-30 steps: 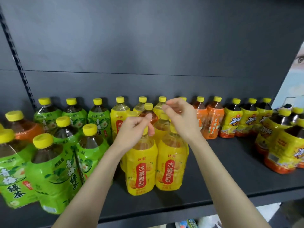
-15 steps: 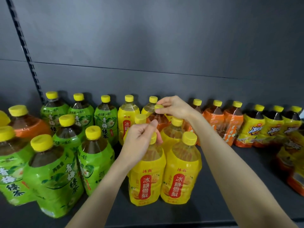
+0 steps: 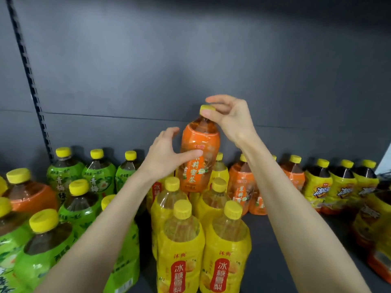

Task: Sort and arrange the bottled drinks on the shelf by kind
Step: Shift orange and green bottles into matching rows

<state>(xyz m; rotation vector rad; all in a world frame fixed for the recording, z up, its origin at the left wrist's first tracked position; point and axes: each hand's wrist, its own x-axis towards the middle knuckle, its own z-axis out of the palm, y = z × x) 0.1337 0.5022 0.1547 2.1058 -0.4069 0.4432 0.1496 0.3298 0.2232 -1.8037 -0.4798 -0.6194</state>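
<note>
Above yellow bottles (image 3: 181, 250) | right hand (image 3: 231, 120) pinches cap (image 3: 207, 108) of orange bottle (image 3: 200, 142) | left hand (image 3: 166, 156) clasps its body

One bottle (image 3: 198, 153) hangs above middle bottles (image 3: 182, 240); shelf (image 3: 275, 250) beneath them.

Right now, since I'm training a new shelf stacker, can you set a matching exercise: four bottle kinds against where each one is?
1. orange-label bottle gripped by left hand and right hand
2. green-label bottles
3. red-panel yellow-label bottles
4. dark-tea yellow-label bottles

a. left part of the shelf
b. front centre
c. raised above the rest
d. back row, far right

Pairs: 1-c; 2-a; 3-b; 4-d.
</note>
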